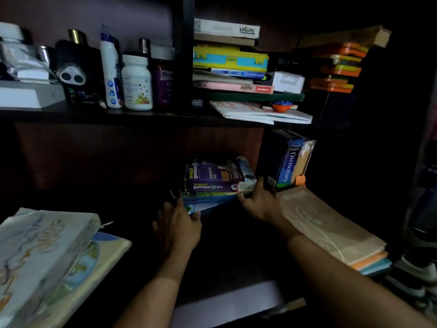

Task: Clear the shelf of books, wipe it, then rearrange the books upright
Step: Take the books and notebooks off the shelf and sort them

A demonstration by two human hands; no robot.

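A flat stack of books [214, 179] lies on the dark lower shelf [132, 200], two thick purple volumes on top of thin blue ones. My left hand [176, 224] grips the stack's near-left corner, fingers curled under the blue books. My right hand [259, 201] holds the stack's right end, thumb up against the purple book's edge. To the right stand upright books, a blue Oxford English Dictionary [289, 162] foremost.
A beige cloth-covered pile [331, 230] lies at the right of the lower shelf, and printed fabric [40, 259] at the left. The upper shelf holds bottles [136, 84] and flat-piled books [230, 60], with orange trays [338, 67] further right. A white sheet [227, 304] lies below.
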